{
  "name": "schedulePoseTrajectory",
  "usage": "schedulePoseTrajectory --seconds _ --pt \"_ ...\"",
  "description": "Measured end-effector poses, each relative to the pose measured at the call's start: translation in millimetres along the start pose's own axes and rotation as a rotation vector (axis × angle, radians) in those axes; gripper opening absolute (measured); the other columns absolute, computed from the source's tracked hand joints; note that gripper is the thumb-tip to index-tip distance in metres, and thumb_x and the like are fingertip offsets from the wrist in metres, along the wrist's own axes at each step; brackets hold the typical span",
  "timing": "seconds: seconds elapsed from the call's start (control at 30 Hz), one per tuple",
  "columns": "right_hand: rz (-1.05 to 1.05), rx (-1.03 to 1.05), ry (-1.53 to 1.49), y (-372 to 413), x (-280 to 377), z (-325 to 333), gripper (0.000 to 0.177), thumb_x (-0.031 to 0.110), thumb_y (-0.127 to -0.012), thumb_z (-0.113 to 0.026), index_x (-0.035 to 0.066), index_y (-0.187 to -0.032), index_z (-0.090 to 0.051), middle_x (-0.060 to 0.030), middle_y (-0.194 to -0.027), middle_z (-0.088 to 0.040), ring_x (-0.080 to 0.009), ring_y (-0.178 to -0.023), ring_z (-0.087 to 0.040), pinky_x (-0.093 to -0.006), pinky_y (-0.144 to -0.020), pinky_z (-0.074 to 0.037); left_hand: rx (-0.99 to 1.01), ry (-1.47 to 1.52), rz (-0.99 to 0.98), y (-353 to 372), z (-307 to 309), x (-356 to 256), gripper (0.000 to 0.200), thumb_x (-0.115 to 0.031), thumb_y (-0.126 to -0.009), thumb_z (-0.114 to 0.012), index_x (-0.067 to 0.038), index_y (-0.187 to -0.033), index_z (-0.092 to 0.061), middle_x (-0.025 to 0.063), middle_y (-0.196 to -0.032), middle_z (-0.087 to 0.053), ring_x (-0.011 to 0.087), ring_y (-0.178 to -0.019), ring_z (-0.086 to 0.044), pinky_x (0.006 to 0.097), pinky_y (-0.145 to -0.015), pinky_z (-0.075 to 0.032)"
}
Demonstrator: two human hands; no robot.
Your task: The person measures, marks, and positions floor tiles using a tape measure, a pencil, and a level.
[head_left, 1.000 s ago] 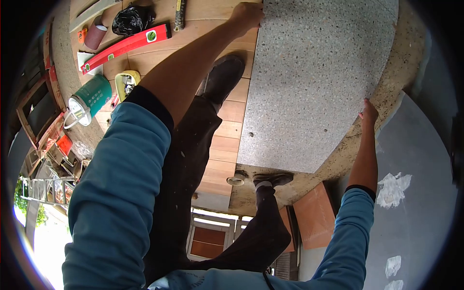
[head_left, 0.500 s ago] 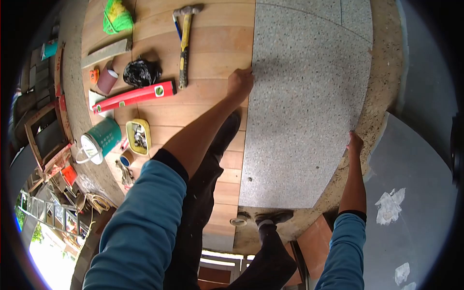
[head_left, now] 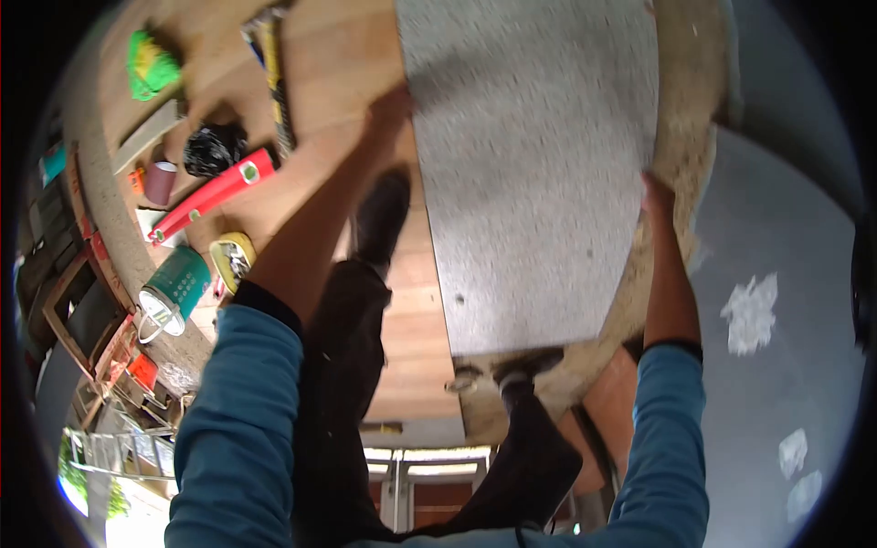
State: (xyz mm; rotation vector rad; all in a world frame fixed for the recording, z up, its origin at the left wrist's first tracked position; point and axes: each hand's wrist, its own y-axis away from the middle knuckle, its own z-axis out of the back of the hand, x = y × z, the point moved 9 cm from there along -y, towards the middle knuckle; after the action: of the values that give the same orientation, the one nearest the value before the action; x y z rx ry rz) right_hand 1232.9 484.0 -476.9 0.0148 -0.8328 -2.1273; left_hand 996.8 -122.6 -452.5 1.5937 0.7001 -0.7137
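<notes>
A large speckled grey slab (head_left: 539, 183) lies between my two hands. My left hand (head_left: 391, 110), blurred, is closed on the slab's left edge, above the tan floor planks. On the opposite side, my right hand (head_left: 658, 196) holds the slab's right edge, its fingers bent at the rim. The undersides of both grips are hidden. One dark shoe (head_left: 382, 215) stands on the planks beside the left edge, and the other (head_left: 530, 365) is at the slab's near end.
On the planks (head_left: 338, 55) at left lie a hammer (head_left: 274, 82), a red level (head_left: 215, 194), a black plastic bag (head_left: 215, 149) and green string (head_left: 151, 66). A teal bucket (head_left: 178, 283) stands near a yellow container (head_left: 233, 258). A grey wall (head_left: 776, 237) rises at right.
The camera view has shifted and tilted, so the floor tools appear farther left. Both hands remain at the slab's edges and appear higher in view. Whether the slab itself moved is unclear.
</notes>
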Motion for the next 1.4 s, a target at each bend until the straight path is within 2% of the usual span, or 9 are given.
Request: schedulePoseTrajectory --seconds 0.03,0.4,0.43,0.53,0.73,1.13,1.17,1.2,1.4 --pt "-0.38 -0.093 -0.591 29.8 12.7 10.2 0.042 0.026 -0.086 -0.068 0.007 -0.124 -0.063 -0.011 -0.119 -0.065 -0.0266 -0.1 -0.065 -0.0379 -0.083 -0.054 0.038 0.001 -0.058 5.4 -2.0 -8.3 0.031 -0.006 -0.086 -0.059 -0.003 -0.116 -0.067 0.0013 -0.094 -0.066 0.0118 -0.082 -0.059 0.0305 -0.072 -0.048" --pt "-0.197 -0.406 -0.704 62.1 11.2 16.5 0.026 0.028 -0.077 -0.074 0.007 -0.092 -0.076 -0.0041 -0.079 -0.073 -0.0157 -0.068 -0.064 -0.0304 -0.065 -0.051 0.18 -0.097 0.098 10.3 -9.8 -10.5 0.054 -0.014 -0.089 -0.059 -0.007 -0.141 -0.047 0.0009 -0.12 -0.06 0.0127 -0.108 -0.054 0.0373 -0.101 -0.041" --pt "-0.178 -0.383 -0.591 59.1 10.6 17.1 0.028 0.026 -0.079 -0.074 0.006 -0.098 -0.076 -0.0046 -0.093 -0.073 -0.015 -0.079 -0.065 -0.029 -0.069 -0.053 0.18 -0.106 0.109 10.3 -8.2 -9.8 0.053 -0.015 -0.089 -0.059 -0.007 -0.141 -0.047 0.0006 -0.12 -0.06 0.013 -0.107 -0.055 0.0371 -0.101 -0.041" --pt "-0.164 -0.487 -0.275 46.9 15.7 22.3 0.024 0.026 -0.075 -0.074 0.007 -0.088 -0.076 -0.0087 -0.084 -0.073 -0.0193 -0.074 -0.067 -0.0352 -0.07 -0.051 0.157 -0.09 0.16 10.3 -2.9 -9.4 0.051 -0.015 -0.091 -0.058 -0.008 -0.14 -0.048 -0.0003 -0.119 -0.059 0.0134 -0.106 -0.054 0.0362 -0.101 -0.041" --pt "-0.097 -0.443 -0.419 30.7 -1.0 8.0 0.023 0.029 -0.077 -0.072 0.007 -0.082 -0.075 -0.0092 -0.083 -0.073 -0.0215 -0.075 -0.067 -0.0377 -0.075 -0.051 0.209 -0.074 0.207 12.3 -7.0 -13.0 0.049 -0.015 -0.092 -0.058 -0.009 -0.139 -0.048 -0.0015 -0.117 -0.058 0.0121 -0.1 -0.053 0.0344 -0.1 -0.041" --pt "-0.334 -0.661 0.106 9.5 -9.6 -5.3 0.018 0.014 -0.08 -0.053 0.006 -0.086 -0.068 -0.013 -0.072 -0.064 -0.0253 -0.062 -0.061 -0.0431 -0.053 -0.048 0.239 -0.121 0.214 14.4 -13.7 -13.7 0.052 -0.013 -0.091 -0.061 -0.007 -0.141 -0.045 -0.002 -0.109 -0.057 0.0114 -0.097 -0.052 0.0347 -0.103 -0.04" --pt "-0.4 -0.723 -0.372 13.4 -26.6 -9.2 0.017 0.013 -0.078 -0.055 0.006 -0.086 -0.068 -0.0136 -0.072 -0.065 -0.0255 -0.064 -0.062 -0.0429 -0.052 -0.047 0.264 -0.123 0.209 15.1 -16.1 -15.4 0.052 -0.013 -0.092 -0.061 -0.007 -0.141 -0.045 -0.0019 -0.109 -0.057 0.0114 -0.097 -0.052 0.0344 -0.103 -0.04" --pt "-0.258 -0.683 0.027 7.1 -3.0 -1.7 0.015 0.012 -0.077 -0.056 0.008 -0.083 -0.069 -0.0125 -0.071 -0.065 -0.0253 -0.063 -0.062 -0.0426 -0.052 -0.047 0.263 -0.141 0.201 14.8 -15.4 -17.2 0.052 -0.014 -0.092 -0.06 -0.007 -0.141 -0.045 -0.0019 -0.109 -0.057 0.0114 -0.097 -0.052 0.0342 -0.103 -0.04" --pt "-0.161 -0.312 0.016 7.8 -8.3 -4.7 0.026 0.029 -0.08 -0.064 0.008 -0.094 -0.072 -0.0066 -0.089 -0.07 -0.018 -0.079 -0.064 -0.0385 -0.072 -0.049 0.169 -0.244 0.124 20.3 -7.2 -22.5 0.052 -0.021 -0.092 -0.061 -0.008 -0.139 -0.047 -0.001 -0.112 -0.058 0.0143 -0.105 -0.055 0.0367 -0.1 -0.044"
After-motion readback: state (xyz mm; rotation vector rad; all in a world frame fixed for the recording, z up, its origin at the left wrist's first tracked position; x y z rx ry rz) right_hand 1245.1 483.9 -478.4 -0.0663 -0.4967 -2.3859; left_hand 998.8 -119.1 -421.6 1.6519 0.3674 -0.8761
